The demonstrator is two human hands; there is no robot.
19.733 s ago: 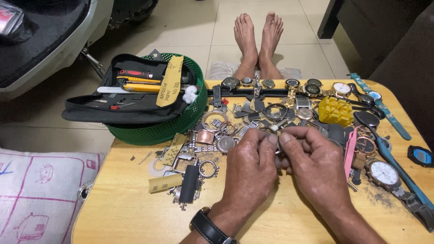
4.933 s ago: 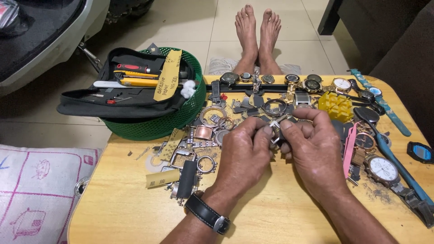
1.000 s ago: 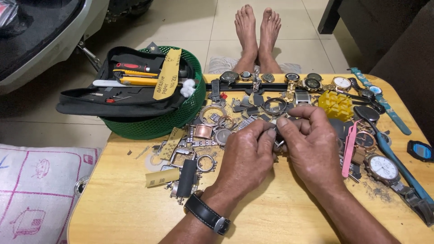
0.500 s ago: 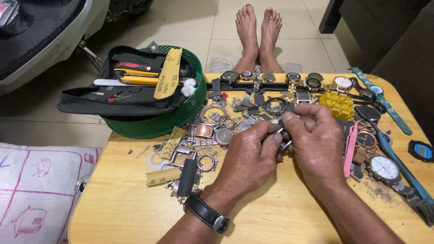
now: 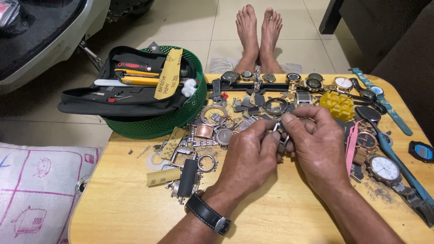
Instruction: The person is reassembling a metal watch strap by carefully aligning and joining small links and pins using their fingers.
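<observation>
We see both hands working at the centre of a low wooden table [image 5: 280, 217]. The left hand [image 5: 251, 156] and the right hand [image 5: 316, 140] are each closed in a pinch on the same small metal watch part [image 5: 281, 132], held just above the tabletop between the fingertips of both hands; its exact kind is too small to tell. A black-strapped wristwatch [image 5: 209, 214] sits on the left wrist. A green mesh basket [image 5: 162, 119] stands at the table's far left corner and carries an open black tool pouch [image 5: 117, 99] laid across its rim. Inside the pouch we see yellow-handled tools [image 5: 135, 77], a strip of yellow abrasive paper [image 5: 168, 74] leaning upright, and a tuft of white cotton [image 5: 189, 87] at its right edge. Loose watch cases, bezels and metal band links [image 5: 212, 126] lie scattered between the basket and the hands. A rolled piece of abrasive paper [image 5: 163, 177] rests beside a black strap piece [image 5: 187, 178] near the left forearm. A row of watch heads [image 5: 271, 79] lines the far edge. A yellow watch case holder [image 5: 337, 104] sits just beyond the right hand. Complete watches, including a white-dialled one [image 5: 384, 168], lie along the right side. Two bare feet [image 5: 258, 31] rest on the tiled floor beyond the table.
</observation>
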